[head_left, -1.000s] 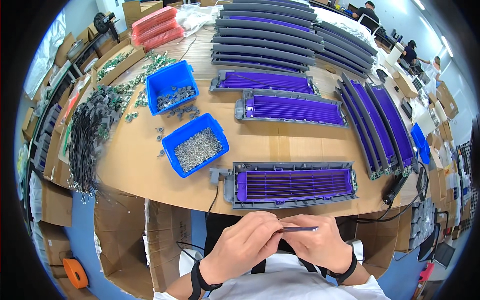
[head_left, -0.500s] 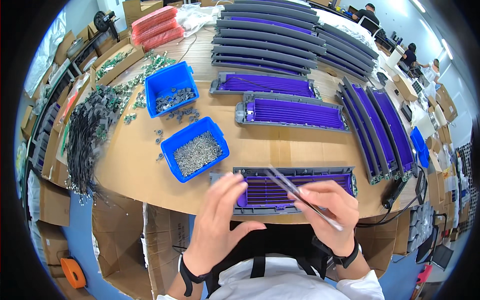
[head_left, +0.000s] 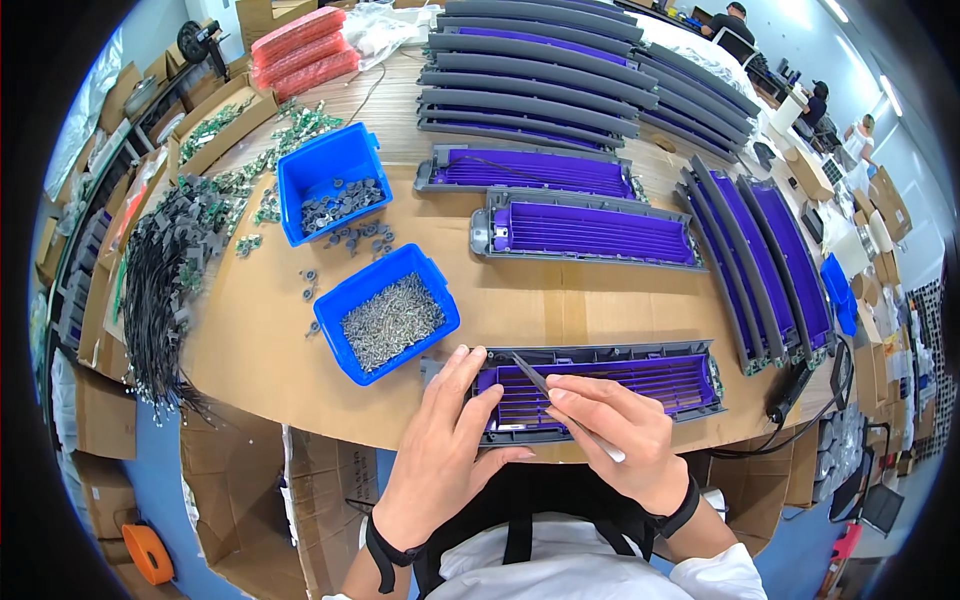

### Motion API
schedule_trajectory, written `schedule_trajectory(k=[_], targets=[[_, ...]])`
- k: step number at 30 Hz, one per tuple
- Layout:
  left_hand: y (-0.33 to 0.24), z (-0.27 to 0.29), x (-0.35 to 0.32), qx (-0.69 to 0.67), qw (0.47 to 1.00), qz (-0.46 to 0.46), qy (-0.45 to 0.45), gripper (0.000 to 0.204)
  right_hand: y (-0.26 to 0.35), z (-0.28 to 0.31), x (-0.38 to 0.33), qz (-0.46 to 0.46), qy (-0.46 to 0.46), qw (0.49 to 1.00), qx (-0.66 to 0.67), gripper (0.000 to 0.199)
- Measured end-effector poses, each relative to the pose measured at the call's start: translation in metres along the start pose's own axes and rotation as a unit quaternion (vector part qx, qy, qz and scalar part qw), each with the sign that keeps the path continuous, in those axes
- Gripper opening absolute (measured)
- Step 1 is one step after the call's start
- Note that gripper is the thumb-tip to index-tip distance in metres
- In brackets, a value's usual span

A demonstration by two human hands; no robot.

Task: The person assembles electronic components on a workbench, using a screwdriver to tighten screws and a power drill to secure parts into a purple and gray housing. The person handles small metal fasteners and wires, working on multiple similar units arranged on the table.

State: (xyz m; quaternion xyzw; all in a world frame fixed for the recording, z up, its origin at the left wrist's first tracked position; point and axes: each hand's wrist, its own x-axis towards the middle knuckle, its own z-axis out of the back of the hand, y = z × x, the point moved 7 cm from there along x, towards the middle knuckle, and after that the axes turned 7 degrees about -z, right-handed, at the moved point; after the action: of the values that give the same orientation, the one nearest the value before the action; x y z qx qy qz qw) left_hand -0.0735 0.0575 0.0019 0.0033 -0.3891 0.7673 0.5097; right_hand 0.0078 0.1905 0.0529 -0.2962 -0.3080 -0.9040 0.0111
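A long grey panel with a purple slatted grille (head_left: 640, 375) lies crosswise at the table's near edge. My left hand (head_left: 437, 440) grips its left end, fingers over the far corner and thumb by the near edge. In my closed right hand (head_left: 625, 430) is a pair of tweezers (head_left: 532, 374), slanting up and left. Their tips are over the far rim near the panel's left end; whether they touch it or pinch a small part, I cannot tell. Beyond my left hand stands a blue bin of small screws (head_left: 392, 318).
A second blue bin (head_left: 330, 185) holds small dark grey round parts, with more loose beside it. Dark cables (head_left: 165, 290) and green circuit boards (head_left: 305, 125) lie at the left. Similar panels (head_left: 590, 235) lie beyond mine, stacked at the back (head_left: 530, 80) and standing at the right (head_left: 745, 270).
My left hand has come onto the panel's left end. My right hand has moved left and down, bringing the tweezers over the far rim. The panel has shifted slightly in view.
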Motion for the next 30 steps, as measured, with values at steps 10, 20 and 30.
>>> schedule_trajectory(k=[10,20,30], targets=[[0.001,0.001,-0.003,-0.009,0.999,-0.024,-0.018,0.053,-0.014,0.006,0.016,-0.08,0.023,0.995,0.061,0.019],[0.0,0.002,-0.005,0.004,0.999,-0.031,-0.01,0.048,0.002,-0.004,0.01,0.031,0.041,0.999,-0.013,0.026],[0.0,0.002,-0.004,0.019,0.999,-0.038,-0.016,0.048,0.01,-0.005,-0.005,0.114,0.02,0.992,-0.052,0.022]])
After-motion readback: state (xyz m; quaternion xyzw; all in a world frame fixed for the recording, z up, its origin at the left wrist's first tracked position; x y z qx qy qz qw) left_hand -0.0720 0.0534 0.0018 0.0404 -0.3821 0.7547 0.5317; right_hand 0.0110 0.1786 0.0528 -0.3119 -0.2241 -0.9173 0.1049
